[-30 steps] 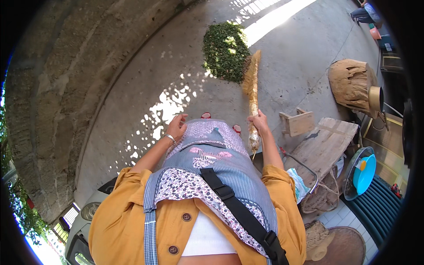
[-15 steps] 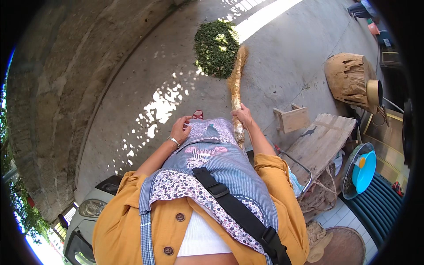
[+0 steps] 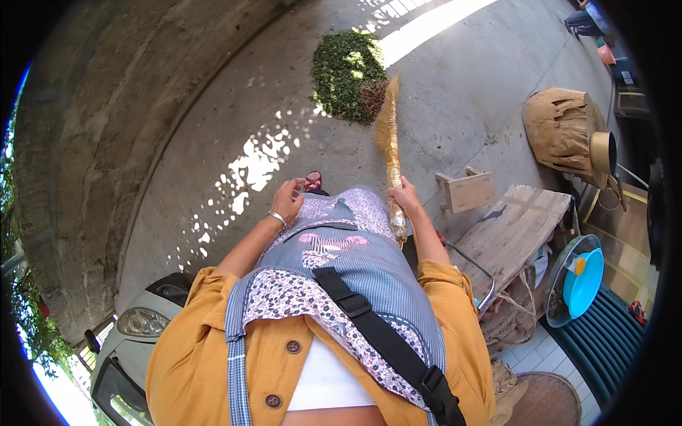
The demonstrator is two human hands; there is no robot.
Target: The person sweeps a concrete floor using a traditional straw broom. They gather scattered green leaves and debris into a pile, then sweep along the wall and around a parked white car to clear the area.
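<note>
The concrete floor (image 3: 455,92) spreads widest, with a rough earth-toned wall (image 3: 106,128) curving along it from about ten o'clock. A pale car (image 3: 145,319) noses in at eight o'clock. At three o'clock a plank bench (image 3: 515,231) stands off to the side, leaving bare floor in front of the wearer. The heap of green leaves (image 3: 344,71) lies at twelve o'clock, apparently gathered so that it reads as one mound, brownish at its five o'clock edge. The broom (image 3: 392,167) lies between one and two o'clock, its handle beside the apron (image 3: 341,213) and its tan bristles just beside that brownish edge; a long handle seems to suit reaching the floor without deep stooping. Beyond it, nearer three o'clock, is a low wooden stool (image 3: 469,192). The right hand (image 3: 405,197) wraps its fingers closely round the broom's handle towards the near end, probably leaving more length for reach. The left hand (image 3: 287,200), at nine o'clock, is loosely half curled beside the apron; I cannot tell whether its fingertips hold anything.
</note>
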